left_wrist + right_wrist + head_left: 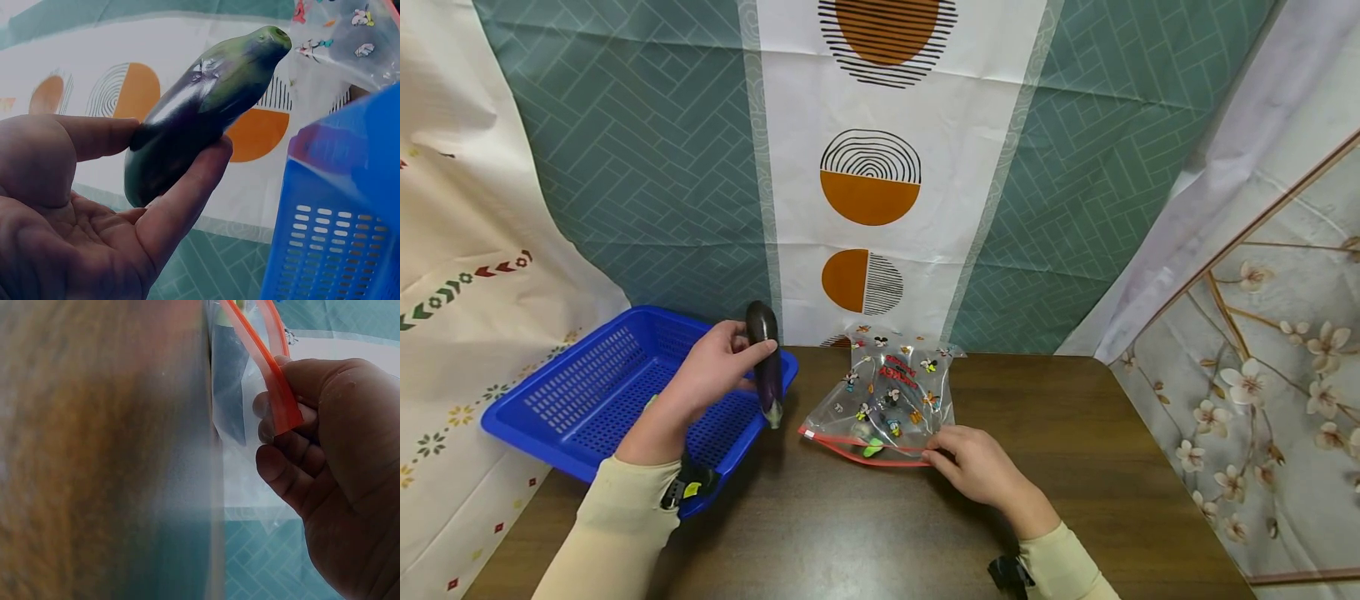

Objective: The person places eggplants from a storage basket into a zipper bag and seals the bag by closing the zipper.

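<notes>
A dark purple eggplant (766, 367) is pinched between the thumb and fingers of my left hand (713, 371), above the right edge of the blue basket (587, 367). Its green stem end points down toward the table in the head view. In the left wrist view the glossy eggplant (194, 119) shows clearly beyond the fingers. My right hand (977, 467) pinches the right corner of a clear zip bag (887, 392) with cartoon prints and a red zip edge (281, 394). Something green (872, 447) shows inside, near the bag's parted mouth; its kind is unclear.
The perforated basket stands at the left of the brown wooden table (850, 533). A patterned cloth (880, 250) hangs behind the table, with floral cloth (1262, 433) at the right. A small green bit (651, 402) shows in the basket beside my left wrist, mostly hidden.
</notes>
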